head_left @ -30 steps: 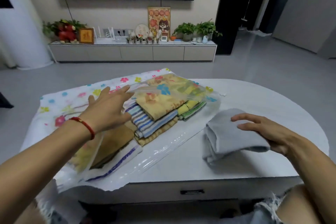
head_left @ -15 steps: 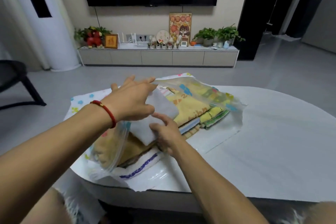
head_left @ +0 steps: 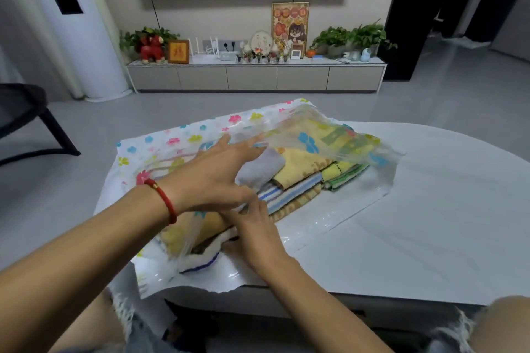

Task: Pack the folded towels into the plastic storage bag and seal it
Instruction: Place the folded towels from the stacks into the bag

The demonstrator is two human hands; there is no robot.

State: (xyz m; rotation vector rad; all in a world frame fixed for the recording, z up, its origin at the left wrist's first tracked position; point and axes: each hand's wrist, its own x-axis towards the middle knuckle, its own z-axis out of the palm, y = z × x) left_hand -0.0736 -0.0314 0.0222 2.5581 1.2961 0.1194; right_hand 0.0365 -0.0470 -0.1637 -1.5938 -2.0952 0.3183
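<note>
Soft, even indoor light fills the room, with faint shadows. Pale glare streaks the clear plastic bag (head_left: 329, 137) and the glossy white table (head_left: 430, 209). The wide lens bows lines near the edges, and the picture is slightly soft throughout.

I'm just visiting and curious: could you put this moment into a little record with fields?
setting: white table in a living room
bag: flowered plastic storage bag, mouth open
inside: folded towels, stacked
newest: grey towel on top of the stack
left hand: fingers straight, lifting the clear top sheet
right hand: at the grey towel's near end, grip unclear
seal: not yet done
</note>
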